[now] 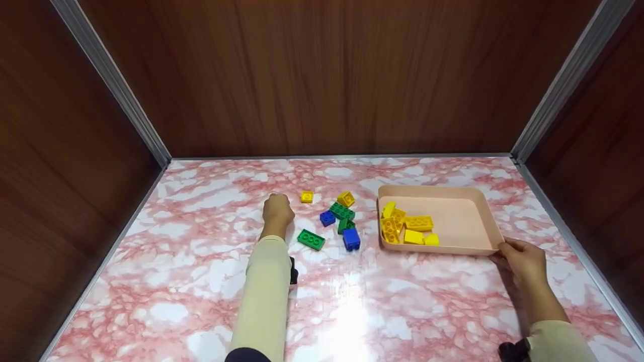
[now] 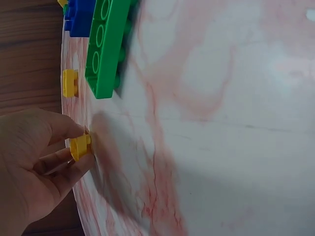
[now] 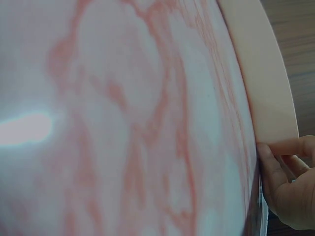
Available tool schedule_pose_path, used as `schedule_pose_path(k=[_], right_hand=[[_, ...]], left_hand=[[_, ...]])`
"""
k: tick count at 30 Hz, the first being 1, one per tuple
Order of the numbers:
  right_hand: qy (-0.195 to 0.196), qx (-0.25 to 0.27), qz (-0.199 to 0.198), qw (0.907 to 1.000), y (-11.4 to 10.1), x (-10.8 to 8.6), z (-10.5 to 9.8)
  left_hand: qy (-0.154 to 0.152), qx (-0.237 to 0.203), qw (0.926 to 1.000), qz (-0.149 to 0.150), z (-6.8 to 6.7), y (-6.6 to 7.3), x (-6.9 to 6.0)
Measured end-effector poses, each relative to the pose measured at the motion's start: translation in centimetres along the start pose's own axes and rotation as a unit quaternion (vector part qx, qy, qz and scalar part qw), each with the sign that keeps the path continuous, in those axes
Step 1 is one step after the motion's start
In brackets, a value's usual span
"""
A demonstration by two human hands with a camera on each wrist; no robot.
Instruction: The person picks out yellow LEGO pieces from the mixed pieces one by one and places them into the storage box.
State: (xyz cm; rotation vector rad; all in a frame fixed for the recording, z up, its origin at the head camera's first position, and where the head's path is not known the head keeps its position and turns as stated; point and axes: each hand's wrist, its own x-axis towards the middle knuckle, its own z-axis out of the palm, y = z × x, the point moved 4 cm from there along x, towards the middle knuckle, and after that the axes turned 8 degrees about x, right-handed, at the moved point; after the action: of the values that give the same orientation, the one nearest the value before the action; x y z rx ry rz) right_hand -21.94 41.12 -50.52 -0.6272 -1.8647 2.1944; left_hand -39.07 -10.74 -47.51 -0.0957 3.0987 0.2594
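My left hand [image 1: 277, 211] pinches a small yellow building block [image 2: 80, 146] between thumb and fingers, as the left wrist view shows; the hand hides it in the head view. To its right on the table lie a small yellow block [image 1: 307, 196] and a green block [image 1: 311, 240] turned with its hollow underside up. My right hand [image 1: 523, 259] grips the near right corner of a peach tray [image 1: 473, 250], thumb and fingers at its wall [image 3: 275, 113]. Inside the tray's left half lie several yellow blocks [image 1: 418, 223].
Between left hand and tray sit a tilted yellow block [image 1: 346, 199], a green block [image 1: 342, 211], a smaller green block [image 1: 345, 225] and two blue blocks, one smaller [image 1: 327, 218], one larger [image 1: 351, 239]. Brown wood-grain panels [image 1: 322, 80] enclose the marbled table [image 1: 402, 306].
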Motion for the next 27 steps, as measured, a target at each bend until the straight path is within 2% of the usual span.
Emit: schedule_pose_path(k=[7, 15, 21, 27], right_hand=[[0.012, -0.008, 0.002, 0.9999, 0.1, 0.1, 0.0], [0.009, -0.025, 0.014, 0.9995, 0.0, 0.2, 0.1], [0.019, -0.039, 0.022, 0.9988, 0.0, 0.2, 0.1], [0.011, -0.01, 0.011, 0.9998, 0.0, 0.0, 0.1]], left_hand=[[0.012, -0.013, 0.9998, 0.008, -0.1, -0.3, -0.1], [0.049, -0.074, 0.9954, 0.035, -1.2, 0.1, -1.4], [0.079, -0.096, 0.9897, 0.072, -2.0, 1.1, -2.8], [0.122, -0.086, 0.9819, 0.117, -2.5, 2.4, -4.3]])
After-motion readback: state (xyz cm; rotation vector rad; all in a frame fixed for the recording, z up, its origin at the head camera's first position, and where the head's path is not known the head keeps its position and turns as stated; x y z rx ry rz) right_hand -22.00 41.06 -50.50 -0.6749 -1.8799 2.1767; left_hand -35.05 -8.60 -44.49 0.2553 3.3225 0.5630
